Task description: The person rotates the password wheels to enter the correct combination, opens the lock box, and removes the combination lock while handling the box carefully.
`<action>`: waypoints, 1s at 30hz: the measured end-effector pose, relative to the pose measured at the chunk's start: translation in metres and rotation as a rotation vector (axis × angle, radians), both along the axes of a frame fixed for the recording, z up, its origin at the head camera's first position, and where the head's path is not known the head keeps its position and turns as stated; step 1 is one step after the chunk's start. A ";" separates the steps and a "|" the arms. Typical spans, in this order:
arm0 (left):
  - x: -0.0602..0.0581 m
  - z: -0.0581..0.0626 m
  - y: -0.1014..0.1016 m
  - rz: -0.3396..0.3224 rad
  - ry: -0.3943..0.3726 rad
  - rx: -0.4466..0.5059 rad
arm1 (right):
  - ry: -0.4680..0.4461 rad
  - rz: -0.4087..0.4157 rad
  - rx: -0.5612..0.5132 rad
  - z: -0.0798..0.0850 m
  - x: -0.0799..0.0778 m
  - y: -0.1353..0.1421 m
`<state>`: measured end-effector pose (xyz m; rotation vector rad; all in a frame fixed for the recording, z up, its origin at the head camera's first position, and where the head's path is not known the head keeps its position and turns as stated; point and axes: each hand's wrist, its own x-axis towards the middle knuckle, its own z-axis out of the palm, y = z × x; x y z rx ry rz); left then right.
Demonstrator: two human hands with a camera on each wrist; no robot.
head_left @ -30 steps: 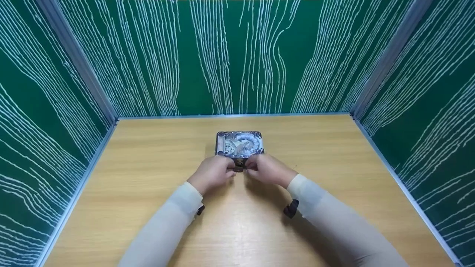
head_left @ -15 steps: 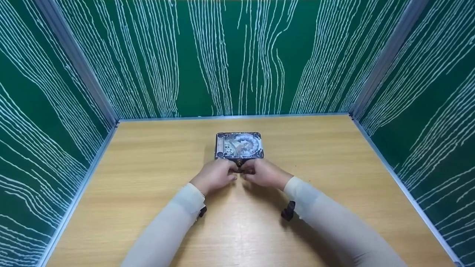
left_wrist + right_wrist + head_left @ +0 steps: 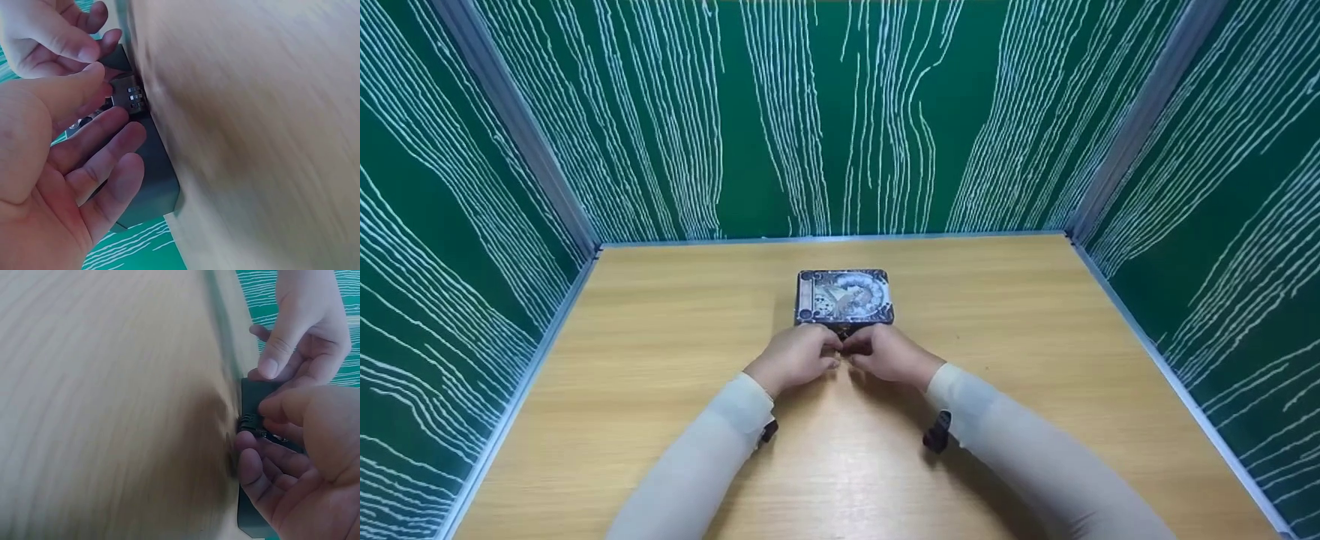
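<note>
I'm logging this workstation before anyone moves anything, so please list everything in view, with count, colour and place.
Lidded box: 1, dark with a pale illustrated top, on the table beyond the hands
Combination lock: 1, dark grey, at the box's near side, between the hands
Wooden table: 1, light brown, beneath the box
Line-patterned panels: 3, green with white lines, at the table's back, left and right
Corner posts: 2, grey, at the back corners
Wrist devices: 2, black, one by each cuff
Sleeves: 2, pale grey-beige, on both arms
Left hand: 1, bare, at the lock
Right hand: 1, bare, at the lock
</note>
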<state>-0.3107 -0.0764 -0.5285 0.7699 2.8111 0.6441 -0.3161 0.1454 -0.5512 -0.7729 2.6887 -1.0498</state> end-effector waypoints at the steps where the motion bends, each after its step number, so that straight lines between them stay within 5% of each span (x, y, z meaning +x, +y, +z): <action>1: 0.000 0.000 0.000 -0.001 0.009 -0.002 | -0.008 -0.014 -0.005 0.001 0.001 0.000; 10: 0.002 0.002 -0.003 -0.032 0.220 -0.035 | -0.146 -0.172 -0.146 0.004 0.003 -0.004; 18: -0.001 0.000 0.001 -0.013 0.401 -0.088 | -0.325 -0.251 -0.410 -0.001 0.001 -0.004; 25: -0.003 -0.004 0.005 -0.045 0.502 -0.139 | -0.350 -0.301 -0.495 -0.005 0.002 -0.004; 30: -0.004 -0.006 0.005 -0.056 0.542 -0.146 | -0.312 -0.302 -0.447 -0.004 0.003 -0.004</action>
